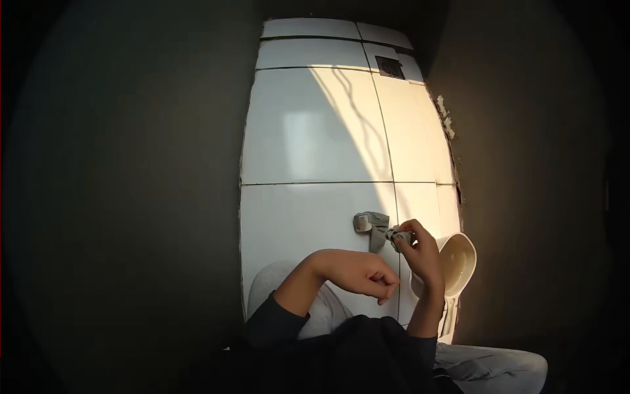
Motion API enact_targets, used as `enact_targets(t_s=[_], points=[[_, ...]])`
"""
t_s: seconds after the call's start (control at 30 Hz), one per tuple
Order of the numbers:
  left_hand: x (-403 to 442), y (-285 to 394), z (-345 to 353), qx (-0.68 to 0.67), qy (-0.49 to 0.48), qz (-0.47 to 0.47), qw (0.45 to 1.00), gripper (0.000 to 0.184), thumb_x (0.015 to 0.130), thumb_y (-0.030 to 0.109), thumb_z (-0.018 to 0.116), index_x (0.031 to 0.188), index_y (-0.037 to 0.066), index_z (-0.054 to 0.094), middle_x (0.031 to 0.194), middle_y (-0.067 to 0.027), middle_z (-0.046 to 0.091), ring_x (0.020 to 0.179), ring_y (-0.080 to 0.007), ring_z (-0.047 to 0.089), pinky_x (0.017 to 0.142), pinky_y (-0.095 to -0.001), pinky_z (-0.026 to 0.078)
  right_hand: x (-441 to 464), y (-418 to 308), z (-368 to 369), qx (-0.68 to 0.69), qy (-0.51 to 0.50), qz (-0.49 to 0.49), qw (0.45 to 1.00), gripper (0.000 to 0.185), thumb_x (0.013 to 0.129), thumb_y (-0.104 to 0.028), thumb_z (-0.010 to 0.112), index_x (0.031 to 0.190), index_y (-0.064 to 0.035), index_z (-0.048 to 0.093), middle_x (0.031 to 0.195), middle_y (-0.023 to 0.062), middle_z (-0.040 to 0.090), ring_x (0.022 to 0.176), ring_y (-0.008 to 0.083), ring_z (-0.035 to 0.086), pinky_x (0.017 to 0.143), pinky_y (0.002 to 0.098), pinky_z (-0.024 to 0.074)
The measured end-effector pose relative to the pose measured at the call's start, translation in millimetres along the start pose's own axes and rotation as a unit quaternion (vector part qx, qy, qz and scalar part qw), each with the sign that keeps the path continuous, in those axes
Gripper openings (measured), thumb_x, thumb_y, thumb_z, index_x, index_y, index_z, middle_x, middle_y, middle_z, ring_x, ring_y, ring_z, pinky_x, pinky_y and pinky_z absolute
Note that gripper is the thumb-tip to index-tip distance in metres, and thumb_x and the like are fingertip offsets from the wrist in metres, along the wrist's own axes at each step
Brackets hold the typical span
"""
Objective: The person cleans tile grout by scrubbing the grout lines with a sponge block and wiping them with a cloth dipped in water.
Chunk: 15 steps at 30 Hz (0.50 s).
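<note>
My right hand [420, 253] pinches a crumpled grey cloth-like piece [398, 238] between thumb and fingers, just above the tiles. Close by on the left, a flat grey strip [378, 238] lies on the floor, and a small pale block [362, 222] sits at its far end. Whether the strip joins the piece in my fingers, I cannot tell. Lower down, my left hand [357, 272] hangs with its wrist bent and fingers curled in; nothing shows in it. Right beside my right wrist is a cream-coloured dipper [458, 262], its handle pointing back towards me.
White floor tiles [315, 138] run ahead between dark walls on both sides. A dark square drain [390, 67] is set at the far right. Sunlight covers the right part of the floor. My bent knees [492, 368] flank the work area.
</note>
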<state>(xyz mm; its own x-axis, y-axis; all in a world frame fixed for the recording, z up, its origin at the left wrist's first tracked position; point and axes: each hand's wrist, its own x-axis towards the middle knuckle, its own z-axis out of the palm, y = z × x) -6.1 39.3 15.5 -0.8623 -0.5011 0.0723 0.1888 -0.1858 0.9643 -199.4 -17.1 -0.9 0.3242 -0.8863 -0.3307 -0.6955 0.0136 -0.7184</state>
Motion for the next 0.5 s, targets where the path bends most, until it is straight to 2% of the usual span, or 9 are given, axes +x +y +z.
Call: enact_targets(t_s=[0.03,0.07,0.1,0.13,0.17,0.23,0.3,0.33,0.5], points=[[2.3,0.3,-0.5,0.036,0.024,-0.041,0.998,0.015,0.084,0.010,0.049,0.075,0.000,0.054,0.071,-0.0051,0.061,0.063,-0.0095,0.052,0.060,-0.0256,0.042,-6.0,5.4,-3.7,0.002,0.009,0.001,1.000,0.021,0.076,-0.009,0.062,0.096,-0.0039,0.058,0.091,0.0079,0.060,0.085,0.0207,0.055,0.077,0.0306,0.0454],[5.2,-1.5,-1.3,0.040,0.017,-0.040,0.998,0.015,0.084,0.010,0.049,0.075,0.000,0.054,0.071,-0.0051,0.061,0.063,-0.0095,0.052,0.060,-0.0256,0.042,-10.4,12.2,-5.1,-0.140,0.001,0.010,0.990,0.027,0.074,-0.009,0.065,0.099,-0.0055,0.059,0.095,0.0084,0.061,0.089,0.0218,0.056,0.078,0.0329,0.0459],[8.0,-5.9,-1.2,0.123,0.051,-0.114,0.985,0.018,0.083,0.014,0.049,0.075,0.000,0.056,0.073,-0.0074,0.062,0.064,-0.0134,0.055,0.061,-0.0285,0.044,-13.3,15.9,-6.3,-0.279,-0.010,0.021,0.960,0.033,0.071,-0.009,0.069,0.103,-0.0071,0.061,0.100,0.0089,0.062,0.093,0.0228,0.056,0.080,0.0351,0.0465],[10.4,-11.7,-1.0,0.204,0.084,-0.185,0.958,0.022,0.083,0.019,0.049,0.074,0.000,0.058,0.074,-0.0097,0.064,0.064,-0.0173,0.057,0.062,-0.0314,0.045,-13.4,15.8,-3.2,-0.296,-0.034,0.039,0.954,0.038,0.069,-0.010,0.071,0.107,-0.0107,0.062,0.113,0.0119,0.059,0.107,0.0306,0.051,0.088,0.0417,0.0448],[11.6,-20.2,-1.8,0.207,0.080,-0.183,0.958,0.022,0.083,0.019,0.049,0.074,0.000,0.058,0.074,-0.0097,0.064,0.064,-0.0173,0.057,0.062,-0.0314,0.045,-13.1,13.2,3.5,-0.296,-0.028,0.041,0.954,0.038,0.069,-0.010,0.071,0.107,-0.0107,0.062,0.113,0.0119,0.059,0.107,0.0306,0.051,0.088,0.0417,0.0448],[12.1,-35.6,-3.8,0.379,0.129,-0.383,0.832,0.028,0.079,0.025,0.050,0.079,0.000,0.064,0.082,-0.0137,0.066,0.071,-0.0274,0.062,0.067,-0.0368,0.048,-8.3,9.3,22.1,-0.293,0.027,-0.037,0.955,0.045,0.069,-0.010,0.071,0.112,-0.0124,0.059,0.120,0.0132,0.055,0.117,0.0322,0.044,0.093,0.0398,0.0431],[7.9,-38.9,-9.1,0.388,0.146,-0.419,0.808,0.028,0.078,0.025,0.050,0.083,0.002,0.066,0.085,-0.0139,0.066,0.076,-0.0291,0.063,0.069,-0.0382,0.049,9.9,11.3,39.9,-0.273,0.031,-0.099,0.956,0.053,0.068,-0.010,0.071,0.119,-0.0146,0.055,0.128,0.0131,0.048,0.119,0.0342,0.042,0.097,0.0411,0.0412],[5.9,-39.6,-11.7,0.396,0.164,-0.454,0.781,0.029,0.077,0.024,0.050,0.086,0.004,0.068,0.088,-0.0142,0.067,0.081,-0.0307,0.064,0.072,-0.0396,0.050,19.1,14.8,48.4,-0.280,0.034,-0.138,0.950,0.058,0.066,-0.010,0.070,0.121,-0.0170,0.053,0.132,0.0125,0.045,0.119,0.0336,0.041,0.092,0.0441,0.0420],[0.7,-48.0,-23.7,0.379,0.236,-0.498,0.743,0.029,0.078,0.024,0.048,0.087,0.006,0.069,0.090,-0.0144,0.067,0.084,-0.0289,0.064,0.074,-0.0406,0.050,51.0,35.8,72.2,-0.272,0.026,-0.175,0.946,0.058,0.064,-0.011,0.071,0.118,-0.0194,0.055,0.131,0.0114,0.047,0.120,0.0327,0.040,0.094,0.0446,0.0401]])
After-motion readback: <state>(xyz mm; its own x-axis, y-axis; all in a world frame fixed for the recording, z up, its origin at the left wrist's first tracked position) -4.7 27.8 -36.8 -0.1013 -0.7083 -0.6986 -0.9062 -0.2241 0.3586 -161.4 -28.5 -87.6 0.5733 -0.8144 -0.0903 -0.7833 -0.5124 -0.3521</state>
